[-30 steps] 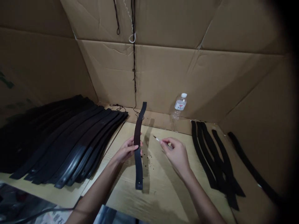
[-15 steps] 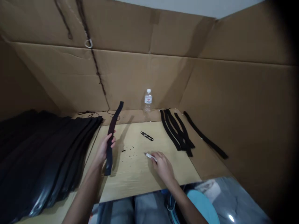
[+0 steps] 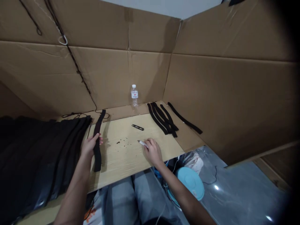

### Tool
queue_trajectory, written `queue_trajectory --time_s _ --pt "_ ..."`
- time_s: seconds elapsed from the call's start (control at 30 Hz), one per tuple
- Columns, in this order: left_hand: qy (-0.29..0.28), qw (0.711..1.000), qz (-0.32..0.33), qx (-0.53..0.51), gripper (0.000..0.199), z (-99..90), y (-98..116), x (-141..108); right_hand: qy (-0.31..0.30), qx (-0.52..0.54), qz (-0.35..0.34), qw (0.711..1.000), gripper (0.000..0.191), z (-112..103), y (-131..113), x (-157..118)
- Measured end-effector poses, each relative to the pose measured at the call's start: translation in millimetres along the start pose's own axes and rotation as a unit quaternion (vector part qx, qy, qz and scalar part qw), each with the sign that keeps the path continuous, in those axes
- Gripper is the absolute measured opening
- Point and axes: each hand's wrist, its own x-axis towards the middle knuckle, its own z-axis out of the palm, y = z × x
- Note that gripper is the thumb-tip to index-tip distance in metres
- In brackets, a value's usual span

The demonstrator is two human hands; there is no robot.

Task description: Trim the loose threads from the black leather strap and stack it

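Observation:
My left hand [image 3: 90, 145] is closed around the middle of a black fabric strip [image 3: 97, 157], held lengthwise above the left part of the pale table board [image 3: 122, 159]. My right hand [image 3: 153, 152] rests at the board's middle, fingers closed on a slim white pen-like tool [image 3: 142, 143] with a dark tip pointing left. Small black scraps [image 3: 118, 142] lie between the two hands. Beyond the tool are black thread snips [image 3: 137, 127]. Several more black strips [image 3: 161, 118] overlap at the right of the board.
A large pile of black pieces [image 3: 35, 162] covers the left side. A water bottle [image 3: 134, 95] stands against the cardboard wall [image 3: 105, 72]. One strip [image 3: 185, 118] lies apart near the right wall. A blue-lidded bucket [image 3: 189, 182] sits below the board's right edge.
The view has turned to the right, so things sit further left and more floor shows. The left hand's strip hangs a little flatter and lower. Both hands keep their hold.

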Motion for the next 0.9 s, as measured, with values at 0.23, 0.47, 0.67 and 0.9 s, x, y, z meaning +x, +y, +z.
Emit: queue_trajectory --time_s 0.23,0.47,0.67,0.9 --pt "0.007 0.999 0.053 -0.009 0.013 -8.8 27 -15 0.055 0.003 0.012 0.998 0.032 6 15 -21" --pt "0.078 0.988 0.117 0.071 0.016 -72.4 119 -10 0.118 0.027 0.035 0.992 0.033 15 30 -26" --pt "0.244 0.942 0.174 0.151 0.018 -155.4 182 -11 0.140 0.046 0.031 0.989 0.040 20 36 -28" --pt "0.362 0.839 0.134 0.384 0.021 -257.9 242 -18 0.153 0.040 0.010 0.987 0.046 24 42 -28"
